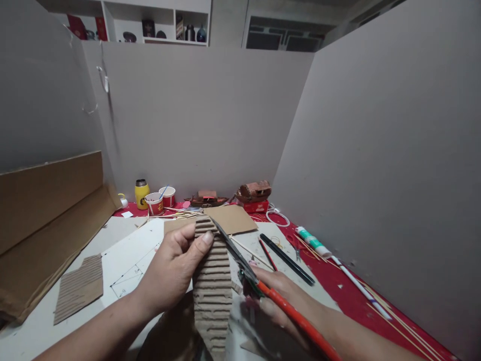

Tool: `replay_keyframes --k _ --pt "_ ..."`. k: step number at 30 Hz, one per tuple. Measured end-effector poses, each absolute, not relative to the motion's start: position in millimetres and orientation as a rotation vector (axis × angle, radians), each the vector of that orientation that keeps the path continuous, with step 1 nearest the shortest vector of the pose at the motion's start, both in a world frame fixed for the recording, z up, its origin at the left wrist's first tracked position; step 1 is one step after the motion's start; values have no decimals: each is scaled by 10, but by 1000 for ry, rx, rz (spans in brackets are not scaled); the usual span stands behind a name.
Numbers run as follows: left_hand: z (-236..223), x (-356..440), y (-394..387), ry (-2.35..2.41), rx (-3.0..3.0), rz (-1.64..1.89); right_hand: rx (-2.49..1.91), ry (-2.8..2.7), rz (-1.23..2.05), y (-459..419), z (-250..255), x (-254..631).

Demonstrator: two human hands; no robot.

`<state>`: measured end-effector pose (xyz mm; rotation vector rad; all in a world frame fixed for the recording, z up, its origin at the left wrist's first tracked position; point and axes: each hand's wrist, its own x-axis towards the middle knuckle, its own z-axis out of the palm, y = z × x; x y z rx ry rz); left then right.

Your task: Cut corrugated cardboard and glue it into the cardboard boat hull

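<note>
My left hand (176, 263) pinches the upper part of a strip of corrugated cardboard (212, 286) between thumb and fingers. The strip hangs down toward me, its ridges running crosswise. In my right hand (280, 296) is a pair of scissors (240, 258) with dark metal blades and an orange-red handle. Their blades lie along the strip's right edge near its top, close to my left thumb. How far apart the blades stand is hard to see. My right fingers are partly hidden behind the handle. Another ridged cardboard piece (80, 288) lies on the table at the left.
A large cardboard sheet (56, 215) leans at the left. A drawing on white paper (128, 271) lies beneath my left arm. Farther back stand paper cups (154, 205), a yellow bottle (142, 194) and a model boat (208, 199). Black pens (287, 258) and a glue tube (313, 241) lie right.
</note>
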<state>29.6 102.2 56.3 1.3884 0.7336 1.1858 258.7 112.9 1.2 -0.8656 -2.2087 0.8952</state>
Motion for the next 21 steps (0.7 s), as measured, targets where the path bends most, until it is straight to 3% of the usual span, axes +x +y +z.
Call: replay_keyframes --k 21 --pt "532 316 1007 786 1315 1276 -760 -2194 856 1076 -31 2437"
